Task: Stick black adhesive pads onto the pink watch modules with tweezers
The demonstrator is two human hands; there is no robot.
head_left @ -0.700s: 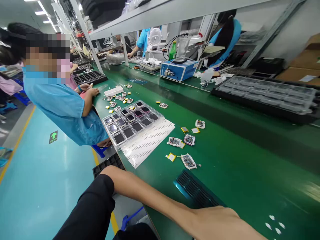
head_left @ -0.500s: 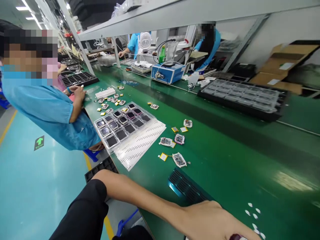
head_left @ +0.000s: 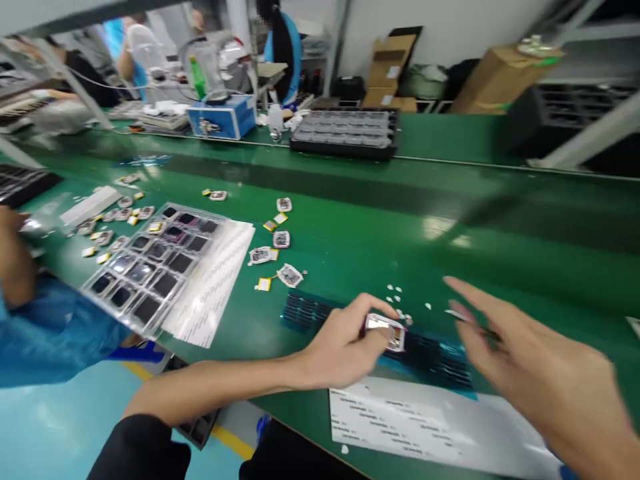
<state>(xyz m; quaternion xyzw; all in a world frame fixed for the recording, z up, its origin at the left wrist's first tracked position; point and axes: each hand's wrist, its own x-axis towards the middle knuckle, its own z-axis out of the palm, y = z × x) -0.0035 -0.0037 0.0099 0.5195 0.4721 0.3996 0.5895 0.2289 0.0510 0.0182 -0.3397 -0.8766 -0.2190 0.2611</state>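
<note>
My left hand (head_left: 345, 343) is closed on a small smartwatch case (head_left: 387, 331) with a pale rim, pinched between thumb and fingers. Beneath it lies a dark strip with blue film (head_left: 435, 360). To the right, my right hand (head_left: 525, 360) hovers over the green bench, slightly blurred. Its index finger is stretched out, apart from the thumb, and a small white sliver (head_left: 456, 315) shows at a fingertip. Several white scraps (head_left: 395, 299) are scattered between the hands. A printed white sheet (head_left: 390, 420) lies in front of me.
Left stands a clear compartment tray (head_left: 150, 273) of watch screens on another white sheet (head_left: 220, 287). Several opened watch cases (head_left: 290, 275) with yellow-edged batteries (head_left: 264, 285) lie nearby. A co-worker's blue sleeve (head_left: 55, 333) is at left. Behind are a blue box (head_left: 223, 119) and a black tray (head_left: 345, 133).
The view has swung right. My left hand, with the watch case, now shows fully above the dark strip. My right hand has come into view.
</note>
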